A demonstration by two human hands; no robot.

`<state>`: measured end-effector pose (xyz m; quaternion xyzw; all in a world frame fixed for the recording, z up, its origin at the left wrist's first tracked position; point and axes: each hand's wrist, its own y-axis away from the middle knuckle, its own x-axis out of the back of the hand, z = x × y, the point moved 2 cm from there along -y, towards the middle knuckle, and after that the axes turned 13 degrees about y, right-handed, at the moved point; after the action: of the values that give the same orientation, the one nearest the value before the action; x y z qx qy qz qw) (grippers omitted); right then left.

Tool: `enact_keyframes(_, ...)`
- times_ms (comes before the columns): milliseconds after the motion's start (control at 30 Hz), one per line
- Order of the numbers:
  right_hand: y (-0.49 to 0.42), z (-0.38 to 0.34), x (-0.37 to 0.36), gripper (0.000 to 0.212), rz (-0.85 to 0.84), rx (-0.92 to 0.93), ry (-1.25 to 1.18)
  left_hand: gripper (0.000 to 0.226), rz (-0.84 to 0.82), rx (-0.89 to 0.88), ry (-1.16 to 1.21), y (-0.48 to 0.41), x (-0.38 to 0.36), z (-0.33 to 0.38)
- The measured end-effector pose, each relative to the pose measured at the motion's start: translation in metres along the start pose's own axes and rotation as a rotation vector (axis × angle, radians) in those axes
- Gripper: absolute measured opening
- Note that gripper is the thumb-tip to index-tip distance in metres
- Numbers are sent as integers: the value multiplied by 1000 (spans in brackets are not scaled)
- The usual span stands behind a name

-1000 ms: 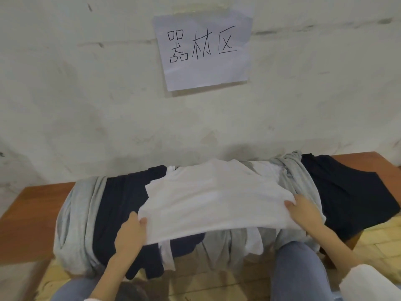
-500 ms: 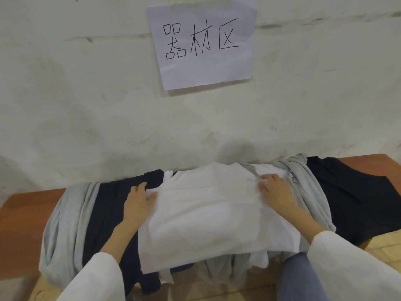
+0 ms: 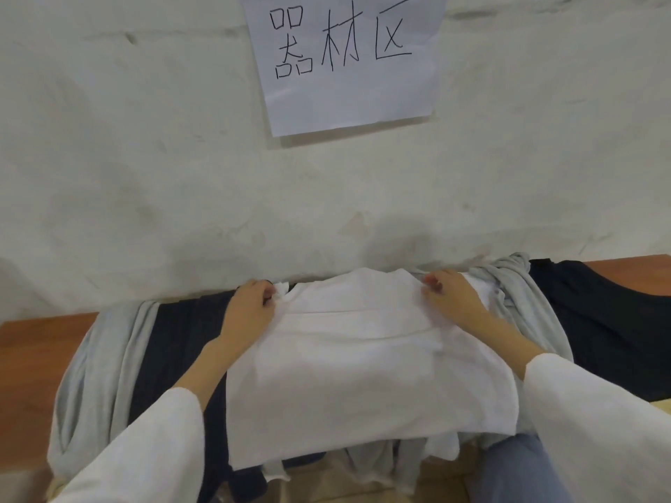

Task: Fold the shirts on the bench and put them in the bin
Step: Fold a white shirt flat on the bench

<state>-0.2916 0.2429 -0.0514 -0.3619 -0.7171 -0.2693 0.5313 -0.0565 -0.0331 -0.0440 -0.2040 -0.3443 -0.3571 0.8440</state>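
Soft, dim indoor light; the paper sign (image 3: 345, 59) throws 1 thin shadow along its lower edge; a faint shadow smudges the wall (image 3: 109, 176); the bench (image 3: 40, 350) bows at the wide-angle edges; near sleeves (image 3: 145, 448) slightly soft.

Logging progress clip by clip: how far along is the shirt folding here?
Done: no finished fold shows, and no bin is in view. In hand: the white shirt lies spread on top of the pile, and the left hand and right hand grip its far corners. Left: the grey shirts and dark shirts lie crumpled under it across the bench, unfolded.
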Motion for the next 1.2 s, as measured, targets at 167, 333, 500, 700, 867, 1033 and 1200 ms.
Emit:
enact_keyframes(167,-40,-39,-9,37,-174,-14,19,30,-279,187,-45,-43,-39,39)
enact_keyframes(333,-66,-50,-14,48,-301,-106,174,40,-400,405,78,-73,-54,52)
enact_keyframes(500,-78,-55,-12,42,-260,-73,197,19,-401,288,-127,-82,-69,57)
enact_keyframes(700,-73,-56,-13,31,-320,-13,311,24,-597,-164,26,-19,-88,113)
enact_keyframes(867,-77,-53,-4,31,-369,2,320,17,-577,-112,257,-28,-103,105)
enact_keyframes(1033,-70,-52,-4,44,-307,-23,349,31,-593,-137,55,-23,-105,112)
enact_keyframes(1200,-67,-52,-11,45,-248,-62,410,26,-273,-397,-338,-3,-140,118)
